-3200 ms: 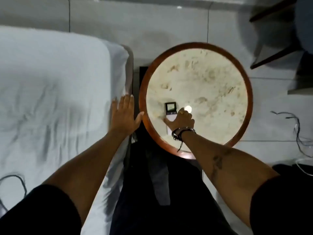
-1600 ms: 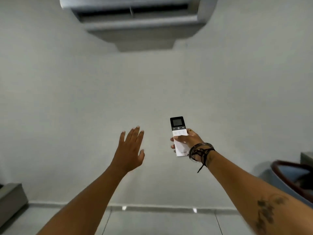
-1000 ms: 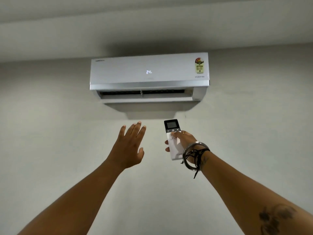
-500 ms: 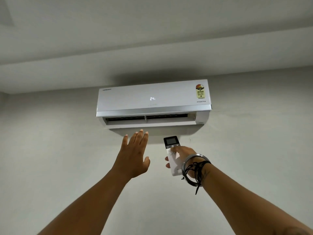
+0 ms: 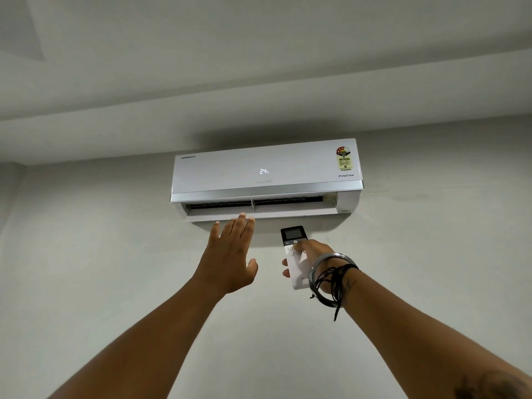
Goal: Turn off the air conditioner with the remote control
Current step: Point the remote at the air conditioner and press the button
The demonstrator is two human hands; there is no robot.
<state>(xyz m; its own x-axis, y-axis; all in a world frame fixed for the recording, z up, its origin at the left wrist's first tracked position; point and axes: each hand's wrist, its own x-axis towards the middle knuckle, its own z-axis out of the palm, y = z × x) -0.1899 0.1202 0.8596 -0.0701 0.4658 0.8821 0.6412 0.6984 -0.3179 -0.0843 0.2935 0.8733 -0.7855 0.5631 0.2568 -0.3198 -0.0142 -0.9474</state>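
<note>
Head view, step: the remote point(image 5: 296, 256) is raised and aimed at the AC point(image 5: 266, 180); the press on the power button looks to be the step in hand.
Right hand point(image 5: 318, 264): closed around the remote's lower body, fingers curled behind its left edge, thumb point(image 5: 305, 246) lying on the face just below and beside the power button point(image 5: 295, 241).
Left hand point(image 5: 230, 254): open and empty, fingers together and pointing up, raised beside the remote but apart from it; its fingertips overlap the louver point(image 5: 262, 214) in the picture, though whether they are anywhere near it in depth cannot be told.
Remote's place: below the AC's outlet, dark screen end toward the unit, white body end toward the wrist with the bangles point(image 5: 325, 276).
AC state: mounted high on the wall point(image 5: 86, 254) under the ceiling; the display point(image 5: 264, 171) reads 24 and the louver is open, so I judge it not yet off.
Doing it well: slide the thumb up onto the power symbol, keep the top end pointed at the unit, press once and firmly; a second press would likely switch it back on.
Check: wait for the display to go dark and the louver to close.
Containers: none in view; nothing holds anything here.
</note>
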